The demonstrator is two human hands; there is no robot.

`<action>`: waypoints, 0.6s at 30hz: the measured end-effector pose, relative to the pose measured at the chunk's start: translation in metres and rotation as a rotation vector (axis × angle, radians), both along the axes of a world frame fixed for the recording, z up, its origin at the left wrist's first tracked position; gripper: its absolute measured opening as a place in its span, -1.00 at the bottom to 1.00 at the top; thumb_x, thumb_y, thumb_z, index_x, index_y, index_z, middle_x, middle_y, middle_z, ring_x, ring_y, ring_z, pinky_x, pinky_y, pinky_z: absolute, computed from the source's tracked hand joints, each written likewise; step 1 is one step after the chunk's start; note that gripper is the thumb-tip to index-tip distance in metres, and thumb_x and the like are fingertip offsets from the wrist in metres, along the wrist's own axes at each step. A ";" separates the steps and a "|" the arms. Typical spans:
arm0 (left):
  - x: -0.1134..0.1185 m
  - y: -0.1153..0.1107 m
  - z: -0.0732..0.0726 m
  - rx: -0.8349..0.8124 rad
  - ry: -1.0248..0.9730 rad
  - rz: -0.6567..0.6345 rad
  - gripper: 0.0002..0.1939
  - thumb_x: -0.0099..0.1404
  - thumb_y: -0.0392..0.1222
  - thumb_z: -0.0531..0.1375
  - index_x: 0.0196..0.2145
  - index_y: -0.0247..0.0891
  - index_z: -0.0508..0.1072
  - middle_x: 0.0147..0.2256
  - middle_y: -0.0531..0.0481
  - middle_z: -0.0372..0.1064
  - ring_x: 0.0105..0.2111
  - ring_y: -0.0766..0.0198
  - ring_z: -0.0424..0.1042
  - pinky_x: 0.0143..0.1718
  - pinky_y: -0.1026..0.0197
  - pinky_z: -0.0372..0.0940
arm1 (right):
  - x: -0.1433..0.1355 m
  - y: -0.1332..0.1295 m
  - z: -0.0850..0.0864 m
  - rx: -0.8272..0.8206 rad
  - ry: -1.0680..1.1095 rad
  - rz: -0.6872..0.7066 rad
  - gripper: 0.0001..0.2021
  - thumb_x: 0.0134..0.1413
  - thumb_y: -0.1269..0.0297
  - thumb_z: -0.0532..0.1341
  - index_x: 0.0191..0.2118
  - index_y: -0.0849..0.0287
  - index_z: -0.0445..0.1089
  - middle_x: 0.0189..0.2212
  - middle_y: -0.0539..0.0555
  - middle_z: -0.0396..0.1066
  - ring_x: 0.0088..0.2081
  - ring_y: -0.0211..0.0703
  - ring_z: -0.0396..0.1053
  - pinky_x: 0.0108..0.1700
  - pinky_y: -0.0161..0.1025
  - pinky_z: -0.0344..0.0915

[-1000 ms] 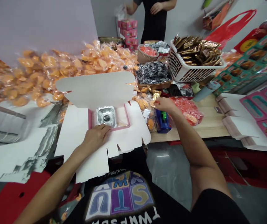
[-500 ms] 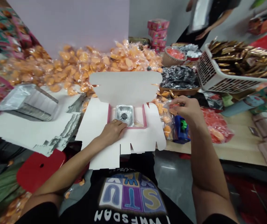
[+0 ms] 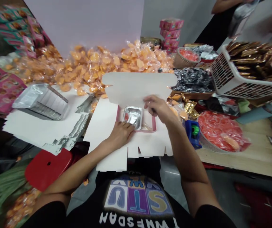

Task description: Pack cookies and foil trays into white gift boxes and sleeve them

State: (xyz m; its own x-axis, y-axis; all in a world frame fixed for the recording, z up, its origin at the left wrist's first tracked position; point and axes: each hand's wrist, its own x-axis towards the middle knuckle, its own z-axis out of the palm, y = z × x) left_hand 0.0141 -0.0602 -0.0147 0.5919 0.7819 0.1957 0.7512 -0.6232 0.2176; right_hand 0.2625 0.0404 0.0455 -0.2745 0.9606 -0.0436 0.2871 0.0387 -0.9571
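While the left hand point(image 3: 121, 134) is resting at the near left edge of the foil tray point(image 3: 139, 122), its fingers are curling over the rim of the tray and the near wall of the open box point(image 3: 153, 125). Whether those fingers are pinching anything is staying hidden under the hand. The tray is sitting in the left part of the box, just beyond the left fingertips, and is holding something red and silvery (too small to name).

The right hand point(image 3: 158, 109) is hovering over the right side of the box, to the right of the tray. It is partly open, with the index finger reaching out and the others bending, and it is showing nothing in its grasp. The white lid point(image 3: 138, 85) is standing up on the far side of the box, behind both hands.

To the right, a blue tape dispenser point(image 3: 191, 134) is standing near the right forearm, and a round basket of red packets point(image 3: 221, 133) is sitting beyond it. Farther off on the right, a white basket point(image 3: 229, 77) is brimming with gold packets, beside a heap of black packets point(image 3: 193, 79). Orange packets point(image 3: 90, 63) are spreading across the far side. On the left, a wrapped stack point(image 3: 50, 104) is lying on white card sheets point(image 3: 36, 131). A person point(image 3: 215, 28) is standing at the far right.
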 end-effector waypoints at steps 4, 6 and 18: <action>-0.004 0.001 0.007 -0.004 -0.003 0.027 -0.63 0.62 -0.05 0.17 0.20 -0.29 0.56 0.08 -0.35 0.61 0.04 -0.16 0.58 0.11 -0.21 0.40 | 0.047 -0.018 0.005 -0.224 0.335 -0.077 -0.49 -0.01 0.02 0.31 0.06 0.14 0.44 -0.12 0.26 0.63 -0.27 0.01 0.55 -0.34 -0.12 0.41; -0.005 0.004 0.010 -0.077 0.024 -0.044 -0.64 0.62 -0.04 0.18 0.18 -0.29 0.57 0.09 -0.33 0.62 0.02 -0.14 0.60 0.07 -0.18 0.44 | 0.050 -0.030 0.005 -0.275 0.366 -0.080 -0.45 -0.10 0.11 0.34 0.08 0.10 0.41 -0.06 0.27 0.66 -0.12 0.11 0.62 -0.22 -0.05 0.52; 0.006 0.026 -0.005 -0.038 0.119 -0.064 -0.40 0.52 0.07 0.35 0.40 -0.18 0.45 0.48 -0.37 0.32 0.44 -0.55 0.31 0.47 -0.55 0.15 | 0.077 -0.047 -0.004 -0.122 0.182 -0.154 -0.58 0.01 0.16 0.44 0.00 0.03 0.43 -0.35 -0.03 0.52 -0.27 -0.08 0.60 -0.17 -0.11 0.59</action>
